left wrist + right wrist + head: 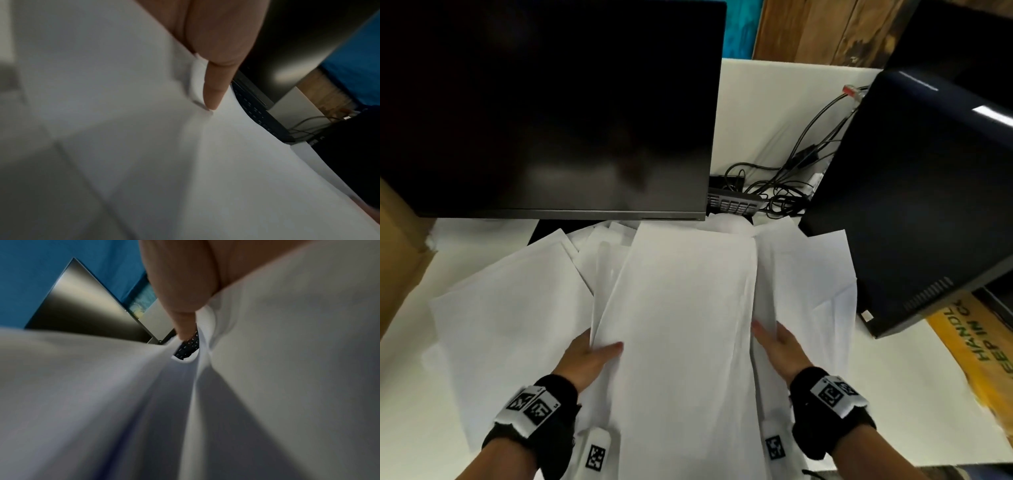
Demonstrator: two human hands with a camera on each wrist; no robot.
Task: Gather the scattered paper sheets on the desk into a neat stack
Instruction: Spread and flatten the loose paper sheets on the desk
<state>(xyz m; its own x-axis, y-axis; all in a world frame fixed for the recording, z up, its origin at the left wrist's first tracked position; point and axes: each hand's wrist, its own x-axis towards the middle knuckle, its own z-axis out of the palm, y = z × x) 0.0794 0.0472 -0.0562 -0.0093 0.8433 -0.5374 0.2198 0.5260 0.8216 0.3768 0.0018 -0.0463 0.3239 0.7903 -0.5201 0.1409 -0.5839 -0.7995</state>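
Note:
A batch of white paper sheets (681, 325) lies lengthwise in the middle of the white desk (893, 383), between my hands. My left hand (594, 353) pinches its left edge, thumb (216, 81) on top and fingers hidden under the paper. My right hand (774, 337) holds the right edge; its thumb (183, 321) shows between sheets and paper hides the fingers. More loose sheets fan out to the left (517, 308) and to the right (808, 274), partly under the batch.
A dark monitor (544, 102) stands behind the papers, with a keyboard (732, 202) and tangled cables (791, 171) beside it. A black computer case (911, 205) lies at the right. A cardboard box (397, 246) is at the left edge, a yellow printed box (979, 349) at the right.

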